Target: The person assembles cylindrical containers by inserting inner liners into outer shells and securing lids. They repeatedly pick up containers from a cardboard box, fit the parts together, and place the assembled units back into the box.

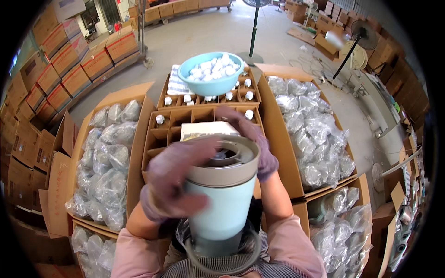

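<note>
A light-blue cylindrical flask with a grey-brown collar and a grey loop handle stands upright close to my body. Inside its round top opening are a ring and a dark hole. My left hand, in a purple-grey glove, is at the flask's left side, blurred, with thumb and fingers spread apart. My gloved right hand lies around the far right side of the collar, its fingers reaching past the rim. Behind the flask, a pale flat box rests on a divided carton holding a few white-capped items.
A light-blue basin of small white pieces sits on another divided carton. Open cartons of plastic-wrapped items stand at left and right. Stacked boxes line the left; fans stand farther off.
</note>
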`<state>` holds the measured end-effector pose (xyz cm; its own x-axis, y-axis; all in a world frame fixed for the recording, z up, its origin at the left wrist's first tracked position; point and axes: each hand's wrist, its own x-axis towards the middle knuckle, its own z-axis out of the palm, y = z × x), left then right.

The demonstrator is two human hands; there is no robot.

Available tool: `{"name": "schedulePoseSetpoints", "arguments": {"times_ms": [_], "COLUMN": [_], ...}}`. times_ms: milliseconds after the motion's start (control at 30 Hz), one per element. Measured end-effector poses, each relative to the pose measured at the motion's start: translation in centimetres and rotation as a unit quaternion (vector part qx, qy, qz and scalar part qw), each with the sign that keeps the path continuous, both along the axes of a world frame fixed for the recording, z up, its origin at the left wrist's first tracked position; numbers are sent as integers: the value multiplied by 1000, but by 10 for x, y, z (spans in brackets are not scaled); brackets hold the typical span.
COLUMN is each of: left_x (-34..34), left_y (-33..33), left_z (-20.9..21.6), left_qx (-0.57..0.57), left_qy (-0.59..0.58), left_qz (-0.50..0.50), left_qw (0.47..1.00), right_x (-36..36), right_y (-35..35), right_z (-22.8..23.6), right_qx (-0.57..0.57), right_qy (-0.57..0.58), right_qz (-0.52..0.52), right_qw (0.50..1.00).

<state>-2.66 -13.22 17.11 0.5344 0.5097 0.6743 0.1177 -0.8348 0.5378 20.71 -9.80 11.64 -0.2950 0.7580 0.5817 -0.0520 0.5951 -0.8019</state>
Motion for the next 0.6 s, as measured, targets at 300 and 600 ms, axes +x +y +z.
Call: {"name": "schedulePoseSetpoints", "arguments": {"times_ms": [300,600], "left_x": [15,20], "left_y": [-19,-5], "left_z": [22,2], "left_qx": [94,-8], "left_qy": [137,109], "left_qz": [9,33], "left_qw": [986,993], "right_x": [-18,-21], "right_y": [0,58], "right_z": [-25,-19], "right_qx": [-310,-102], "right_qy": [133,331], "right_qz": [32,438], "right_qw": [941,829]}}
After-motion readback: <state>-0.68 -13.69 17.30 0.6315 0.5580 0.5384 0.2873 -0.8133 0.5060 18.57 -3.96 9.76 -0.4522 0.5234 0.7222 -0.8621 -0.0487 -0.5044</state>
